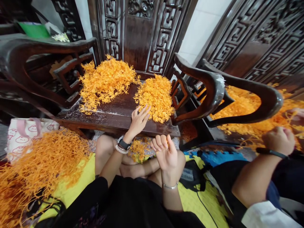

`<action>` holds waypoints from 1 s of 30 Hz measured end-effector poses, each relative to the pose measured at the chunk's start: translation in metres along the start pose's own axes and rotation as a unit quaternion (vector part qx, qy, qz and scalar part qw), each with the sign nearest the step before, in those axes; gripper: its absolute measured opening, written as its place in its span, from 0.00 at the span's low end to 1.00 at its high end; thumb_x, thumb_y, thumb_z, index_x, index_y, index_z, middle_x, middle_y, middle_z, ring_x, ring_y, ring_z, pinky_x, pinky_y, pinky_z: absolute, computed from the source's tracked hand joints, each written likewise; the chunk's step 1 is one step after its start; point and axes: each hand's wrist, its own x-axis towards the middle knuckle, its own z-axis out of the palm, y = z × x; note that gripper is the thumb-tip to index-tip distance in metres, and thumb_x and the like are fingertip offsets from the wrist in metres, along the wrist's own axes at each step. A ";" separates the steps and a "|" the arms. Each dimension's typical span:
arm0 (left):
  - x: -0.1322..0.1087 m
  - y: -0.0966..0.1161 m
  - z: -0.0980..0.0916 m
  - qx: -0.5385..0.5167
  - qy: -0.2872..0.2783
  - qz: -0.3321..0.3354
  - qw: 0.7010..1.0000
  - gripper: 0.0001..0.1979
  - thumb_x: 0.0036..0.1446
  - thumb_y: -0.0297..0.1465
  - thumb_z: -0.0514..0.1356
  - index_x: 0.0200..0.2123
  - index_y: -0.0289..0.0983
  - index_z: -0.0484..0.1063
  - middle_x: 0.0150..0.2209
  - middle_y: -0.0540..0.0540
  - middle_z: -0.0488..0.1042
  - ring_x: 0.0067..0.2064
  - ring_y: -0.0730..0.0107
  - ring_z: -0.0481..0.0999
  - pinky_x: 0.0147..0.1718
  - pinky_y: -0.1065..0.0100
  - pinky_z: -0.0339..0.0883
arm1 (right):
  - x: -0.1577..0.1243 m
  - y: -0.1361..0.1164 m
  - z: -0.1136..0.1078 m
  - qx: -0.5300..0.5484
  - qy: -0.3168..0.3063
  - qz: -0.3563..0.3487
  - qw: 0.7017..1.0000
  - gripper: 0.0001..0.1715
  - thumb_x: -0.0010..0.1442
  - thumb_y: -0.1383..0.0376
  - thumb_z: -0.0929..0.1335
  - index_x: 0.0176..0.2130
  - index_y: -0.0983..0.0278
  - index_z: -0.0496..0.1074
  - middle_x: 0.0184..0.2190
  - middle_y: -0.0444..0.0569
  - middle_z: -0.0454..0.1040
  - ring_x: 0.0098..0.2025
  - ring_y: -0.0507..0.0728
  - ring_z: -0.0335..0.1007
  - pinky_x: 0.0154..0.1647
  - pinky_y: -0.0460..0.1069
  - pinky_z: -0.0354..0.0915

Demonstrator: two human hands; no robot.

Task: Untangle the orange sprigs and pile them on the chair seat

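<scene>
My left hand (140,122), with a dark watch and a beaded bracelet at the wrist, reaches over the front of a dark wooden chair seat (114,118). Its fingers are stretched out, tips at the near edge of a compact heap of orange, claw-tipped sprigs (155,96). Palm up above my lap, my right hand (166,153) has curled fingers; a speck of orange shows between thumb and fingers, too small to name. A looser heap of the same sprigs (106,84) lies at the seat's back left. More orange bits (139,150) hang or lie below the seat edge, partly hidden.
Long orange strands (52,158) are piled at my left on a yellow mat (73,186), beside a printed cloth bag (30,133). Curved chair arms (201,82) flank the seat. On the right, a co-worker's hand (279,141) is by another orange heap (247,110).
</scene>
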 end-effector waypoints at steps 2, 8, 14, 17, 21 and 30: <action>-0.014 0.010 -0.009 -0.114 -0.027 0.020 0.993 0.22 0.68 0.38 0.45 0.62 0.43 0.60 0.63 0.46 0.63 0.64 0.60 0.56 0.63 0.55 0.47 | 0.000 0.002 -0.001 -0.015 0.001 -0.003 1.000 0.27 0.65 0.56 0.62 0.19 0.64 0.52 0.18 0.39 0.46 0.20 0.49 0.42 0.24 0.46 0.55; -0.092 0.049 -0.016 -0.363 -0.212 -0.068 0.905 0.25 0.66 0.46 0.44 0.53 0.35 0.66 0.47 0.41 0.74 0.48 0.62 0.73 0.48 0.64 0.65 | -0.004 0.016 -0.004 -0.080 0.055 -0.058 0.994 0.28 0.61 0.51 0.66 0.18 0.63 0.55 0.19 0.40 0.51 0.21 0.50 0.46 0.23 0.47 0.56; -0.145 0.065 0.002 -0.293 -0.201 -0.160 0.921 0.18 0.63 0.44 0.52 0.40 0.34 0.68 0.36 0.46 0.74 0.38 0.65 0.71 0.40 0.67 0.64 | -0.018 0.020 -0.015 -0.019 0.076 -0.012 0.997 0.34 0.61 0.50 0.65 0.15 0.63 0.48 0.14 0.39 0.46 0.18 0.48 0.41 0.19 0.46 0.51; -0.153 0.072 0.001 -0.239 -0.241 -0.140 0.930 0.16 0.65 0.40 0.49 0.35 0.35 0.69 0.31 0.47 0.74 0.33 0.67 0.71 0.35 0.68 0.62 | -0.029 0.008 -0.027 0.023 0.077 0.044 0.996 0.38 0.62 0.52 0.64 0.14 0.64 0.41 0.11 0.37 0.40 0.15 0.47 0.37 0.17 0.45 0.47; -0.157 0.086 -0.006 -0.234 -0.283 -0.066 0.928 0.22 0.67 0.39 0.43 0.27 0.37 0.68 0.24 0.47 0.71 0.27 0.69 0.69 0.31 0.69 0.60 | -0.046 -0.015 -0.037 0.041 0.038 0.007 0.998 0.38 0.66 0.54 0.60 0.13 0.63 0.38 0.09 0.36 0.35 0.12 0.46 0.31 0.13 0.44 0.39; -0.113 0.097 -0.012 -0.328 -0.309 -0.032 0.892 0.25 0.68 0.42 0.40 0.23 0.38 0.63 0.22 0.48 0.67 0.26 0.72 0.67 0.32 0.71 0.61 | -0.002 -0.057 -0.036 0.076 -0.246 -0.151 0.954 0.41 0.67 0.50 0.53 0.07 0.60 0.47 0.03 0.39 0.45 0.06 0.47 0.40 0.09 0.45 0.48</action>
